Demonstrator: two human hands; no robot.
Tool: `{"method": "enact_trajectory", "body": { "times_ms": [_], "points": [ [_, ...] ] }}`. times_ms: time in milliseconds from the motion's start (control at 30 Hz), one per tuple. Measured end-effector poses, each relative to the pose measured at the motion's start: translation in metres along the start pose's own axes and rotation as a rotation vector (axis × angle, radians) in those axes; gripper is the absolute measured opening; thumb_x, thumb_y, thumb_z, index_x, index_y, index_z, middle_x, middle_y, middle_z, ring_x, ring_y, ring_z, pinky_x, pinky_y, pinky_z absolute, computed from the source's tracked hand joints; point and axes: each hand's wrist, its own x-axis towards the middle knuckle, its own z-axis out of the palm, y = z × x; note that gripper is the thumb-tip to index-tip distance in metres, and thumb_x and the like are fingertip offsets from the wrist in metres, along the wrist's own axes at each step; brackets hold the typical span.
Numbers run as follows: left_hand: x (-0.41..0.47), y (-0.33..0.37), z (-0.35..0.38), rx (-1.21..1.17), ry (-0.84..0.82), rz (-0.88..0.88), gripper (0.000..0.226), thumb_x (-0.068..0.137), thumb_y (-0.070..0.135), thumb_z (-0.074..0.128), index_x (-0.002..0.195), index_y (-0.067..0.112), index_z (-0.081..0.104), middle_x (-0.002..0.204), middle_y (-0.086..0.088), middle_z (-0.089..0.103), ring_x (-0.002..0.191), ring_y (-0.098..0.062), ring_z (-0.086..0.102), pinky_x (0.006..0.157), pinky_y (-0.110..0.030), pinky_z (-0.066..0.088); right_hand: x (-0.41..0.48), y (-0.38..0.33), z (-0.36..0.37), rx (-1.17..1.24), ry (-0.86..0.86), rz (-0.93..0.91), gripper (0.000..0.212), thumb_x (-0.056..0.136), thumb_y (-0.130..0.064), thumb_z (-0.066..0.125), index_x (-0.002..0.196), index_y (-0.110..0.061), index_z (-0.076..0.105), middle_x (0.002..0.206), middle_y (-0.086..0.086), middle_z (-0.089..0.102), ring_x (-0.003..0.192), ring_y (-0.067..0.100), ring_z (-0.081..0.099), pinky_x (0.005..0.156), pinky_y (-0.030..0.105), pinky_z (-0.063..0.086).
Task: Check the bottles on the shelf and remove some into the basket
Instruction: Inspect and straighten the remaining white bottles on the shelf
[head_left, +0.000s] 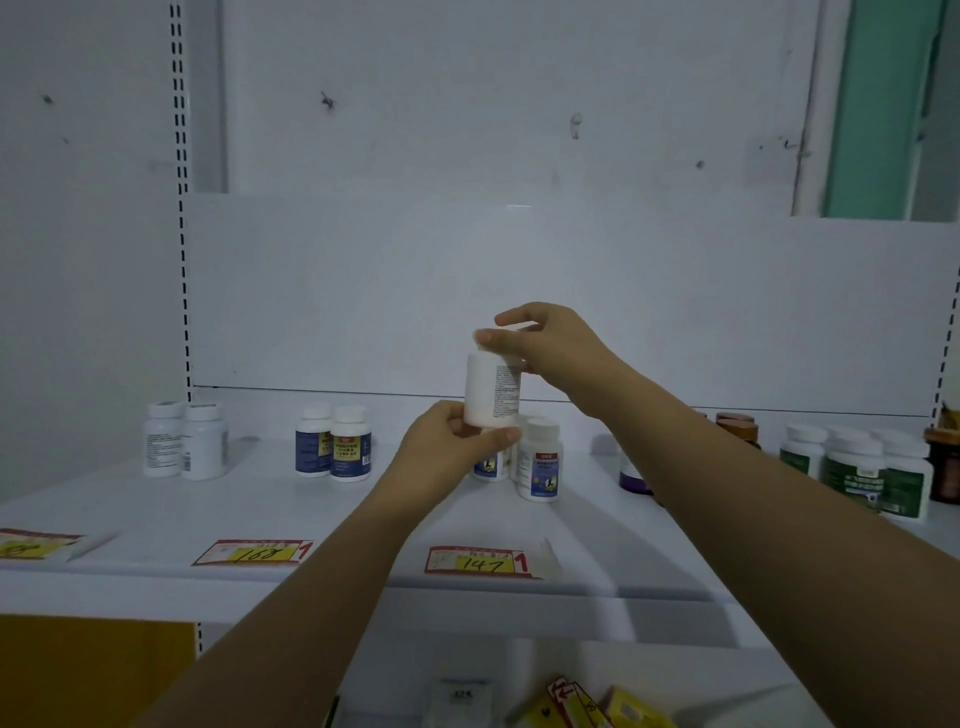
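Note:
I hold a white bottle (491, 389) upright above the white shelf (260, 504), its printed label turned to the right. My left hand (447, 447) grips its base with curled fingers. My right hand (540, 343) grips its cap from above. Below and behind it stand more white bottles with blue labels (540, 462). Two plain white bottles (184, 441) stand at the left, and two blue-labelled ones (335, 444) next to them. No basket is in view.
Green-labelled white bottles (857, 467), brown jars (737, 423) and a purple-labelled bottle (634, 475) stand at the right. Red and yellow price tags (478, 561) (254, 552) lie along the shelf's front edge. Yellow boxes (597, 706) lie on the lower shelf.

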Motion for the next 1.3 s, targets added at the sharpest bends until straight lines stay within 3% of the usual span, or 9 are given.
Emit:
{"method": "enact_trajectory", "body": {
  "times_ms": [200,400,500,633,800,933,1067,1167,1300],
  "points": [
    [0.003,0.001,0.002,-0.058,0.018,-0.031,0.047,0.080,0.024,0.072,0.123,0.014,0.055,0.116,-0.001,0.063,0.095,-0.011,0.059,0.061,-0.010,0.038,-0.001,0.001,-0.003,0.052,-0.102,0.021,0.043,0.085,-0.037,0.066,0.123,-0.018,0.056,0.119,0.001,0.060,0.108,0.016,0.058,0.095,0.034,0.049],
    [0.004,0.002,0.005,-0.072,0.032,-0.034,0.043,0.080,0.028,0.071,0.117,0.015,0.054,0.112,-0.001,0.063,0.087,-0.007,0.057,0.063,-0.013,0.037,0.004,0.004,0.004,0.073,0.033,0.012,0.042,0.080,-0.038,0.072,0.111,-0.012,0.060,0.109,0.004,0.063,0.100,0.019,0.062,0.092,0.038,0.052],
    [0.003,0.003,-0.001,-0.066,-0.027,-0.056,0.048,0.083,0.031,0.068,0.125,0.015,0.053,0.115,-0.001,0.062,0.091,-0.009,0.057,0.070,-0.018,0.040,0.001,0.004,0.002,0.119,-0.057,-0.010,0.037,0.089,-0.028,0.064,0.123,-0.015,0.055,0.114,0.006,0.060,0.101,0.017,0.061,0.091,0.032,0.052],
    [0.004,0.002,-0.003,-0.070,0.010,-0.013,0.041,0.081,0.028,0.070,0.117,0.015,0.054,0.110,0.000,0.062,0.085,-0.004,0.057,0.062,-0.011,0.038,0.002,0.002,0.005,0.194,-0.154,0.008,0.042,0.093,-0.030,0.058,0.130,-0.012,0.051,0.124,0.004,0.057,0.110,0.017,0.058,0.089,0.030,0.052],
    [0.003,0.001,0.001,-0.060,0.050,-0.009,0.048,0.078,0.023,0.074,0.120,0.016,0.051,0.113,0.001,0.061,0.085,-0.005,0.057,0.056,-0.011,0.041,0.006,0.002,0.011,0.094,0.009,0.007,0.041,0.083,-0.035,0.070,0.116,-0.015,0.057,0.113,0.006,0.061,0.103,0.021,0.061,0.092,0.038,0.052],
    [0.003,0.001,-0.004,-0.077,-0.041,-0.031,0.052,0.082,0.025,0.069,0.129,0.016,0.050,0.126,0.001,0.059,0.097,-0.008,0.056,0.070,-0.011,0.042,0.005,0.004,0.006,0.198,-0.116,-0.023,0.036,0.090,-0.018,0.060,0.126,-0.016,0.054,0.117,0.006,0.063,0.107,0.021,0.062,0.097,0.039,0.050],
    [0.005,0.002,-0.004,-0.086,0.018,-0.016,0.050,0.079,0.022,0.073,0.124,0.014,0.054,0.120,-0.001,0.063,0.097,-0.011,0.061,0.061,-0.012,0.047,0.005,0.005,0.008,0.271,-0.165,0.018,0.044,0.092,-0.024,0.059,0.133,-0.010,0.048,0.126,0.005,0.058,0.110,0.018,0.059,0.096,0.036,0.050],
    [0.008,0.001,-0.001,-0.094,0.068,-0.009,0.046,0.077,0.020,0.075,0.117,0.014,0.054,0.109,0.002,0.063,0.088,-0.009,0.061,0.056,-0.011,0.048,0.005,0.007,0.009,0.151,-0.115,0.015,0.047,0.085,-0.035,0.067,0.120,-0.005,0.059,0.110,0.007,0.067,0.099,0.019,0.066,0.091,0.038,0.054],
    [0.010,-0.003,-0.002,-0.117,-0.014,-0.016,0.047,0.079,0.021,0.073,0.123,0.015,0.055,0.116,0.002,0.065,0.097,-0.012,0.063,0.067,-0.013,0.046,0.005,0.011,0.005,0.205,-0.070,0.009,0.033,0.087,-0.026,0.067,0.112,-0.004,0.064,0.106,0.012,0.070,0.096,0.024,0.068,0.089,0.037,0.055]
  ]
}}
